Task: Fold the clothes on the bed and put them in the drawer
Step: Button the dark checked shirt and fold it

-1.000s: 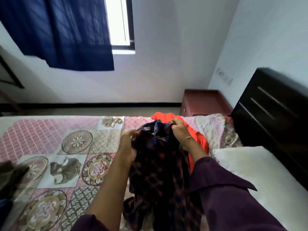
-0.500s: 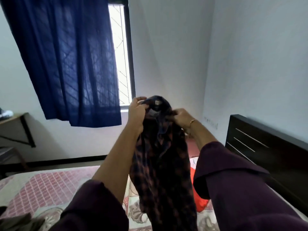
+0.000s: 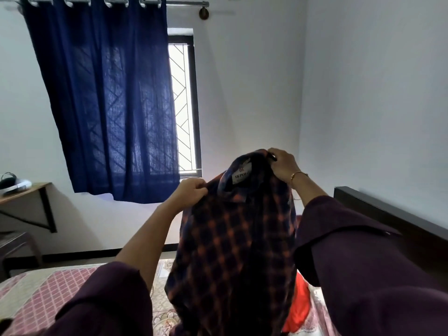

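Early stage: left hand [image 3: 191,190] and right hand [image 3: 282,164] are gripping the checked shirt [image 3: 232,251] aloft, unfolded; orange garment [image 3: 297,309] is waiting on the bed [image 3: 36,294]; drawer unseen

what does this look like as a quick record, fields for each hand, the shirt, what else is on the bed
left hand: left hand grips the plaid shirt at one shoulder
right hand: right hand pinches the collar edge, higher up
shirt: held up, hanging in front of the person, label facing the camera
bed: patterned bedspread below
other clothes: orange garment lies on the bed behind the shirt
backdrop: blue curtain partly covering the window
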{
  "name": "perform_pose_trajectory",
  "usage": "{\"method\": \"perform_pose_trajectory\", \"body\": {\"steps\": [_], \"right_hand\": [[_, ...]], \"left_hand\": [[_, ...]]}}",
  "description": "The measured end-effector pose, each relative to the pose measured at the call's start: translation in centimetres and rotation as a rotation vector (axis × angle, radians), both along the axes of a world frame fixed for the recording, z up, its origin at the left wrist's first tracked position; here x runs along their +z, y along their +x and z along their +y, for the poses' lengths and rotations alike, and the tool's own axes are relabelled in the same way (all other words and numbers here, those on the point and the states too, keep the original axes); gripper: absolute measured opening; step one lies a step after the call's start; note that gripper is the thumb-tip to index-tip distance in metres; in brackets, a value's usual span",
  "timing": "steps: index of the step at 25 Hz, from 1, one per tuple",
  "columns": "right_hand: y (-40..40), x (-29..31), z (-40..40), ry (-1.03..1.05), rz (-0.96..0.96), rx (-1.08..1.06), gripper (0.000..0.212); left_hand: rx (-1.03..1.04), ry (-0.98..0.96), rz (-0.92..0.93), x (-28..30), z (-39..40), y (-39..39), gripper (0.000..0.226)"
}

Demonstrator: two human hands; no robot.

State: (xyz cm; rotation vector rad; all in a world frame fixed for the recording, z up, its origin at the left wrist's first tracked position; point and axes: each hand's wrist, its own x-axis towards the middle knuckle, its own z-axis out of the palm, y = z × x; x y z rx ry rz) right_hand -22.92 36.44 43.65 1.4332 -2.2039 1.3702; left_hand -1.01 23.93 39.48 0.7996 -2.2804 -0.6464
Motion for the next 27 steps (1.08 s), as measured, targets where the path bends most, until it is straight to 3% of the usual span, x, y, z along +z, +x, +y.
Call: {"method": "perform_pose_trajectory", "body": {"steps": [2,4,6,8,9,11,13,15,17,19,22,25,27], "right_hand": [[-0.5,-0.7,0.6,0.137,0.026,0.039,0.014],[-0.4,-0.9,1.3,0.330,0.070,0.104,0.026],[-0.7,-1.0,1.3,0.493,0.254,0.095,0.034],[-1.6,-1.1,1.0,0.492,0.447,0.015,0.026],[-2.2,-1.0,1.0,0.419,0.449,-0.025,0.023],[-3.8,-0.8,0.9,0.275,0.321,-0.109,0.026],[-5.2,-0.7,1.2,0.181,0.190,-0.166,0.032],[-5.6,-0.8,1.5,0.077,-0.055,-0.065,0.024],[-5.0,-1.4,1.4,0.074,-0.311,0.150,0.024],[-4.5,-2.4,1.1,0.176,-0.450,0.313,0.019],[-4.9,-3.1,1.3,0.248,-0.488,0.410,0.010],[-5.0,-2.4,1.0,0.023,-0.562,0.407,0.016],[-4.6,-2.1,-0.2,-0.030,-0.438,0.339,0.014]], "left_hand": [[0.102,-0.081,0.008,-0.6,-0.6,0.1,0.020],[0.246,-0.179,0.110,-0.4,-0.5,-0.2,0.022],[0.360,-0.214,0.222,0.9,-0.1,-0.6,0.022],[0.493,-0.146,0.331,2.6,-0.3,-0.7,0.023],[0.553,-0.151,0.349,3.2,-0.5,-0.4,0.024],[0.578,-0.457,0.269,3.6,-0.8,0.2,0.022],[0.392,-0.903,0.101,3.0,-1.6,1.1,0.033],[0.235,-1.161,-0.103,2.5,-2.8,1.8,0.048],[0.202,-1.285,-0.220,2.1,-3.4,1.9,0.041],[0.200,-1.313,-0.273,1.9,-3.7,1.8,0.029],[0.207,-1.187,-0.280,1.9,-3.7,2.5,0.034],[0.308,-1.012,-0.177,2.9,-3.6,3.1,0.035],[0.397,-0.851,-0.076,3.4,-3.8,2.6,0.030]]}}
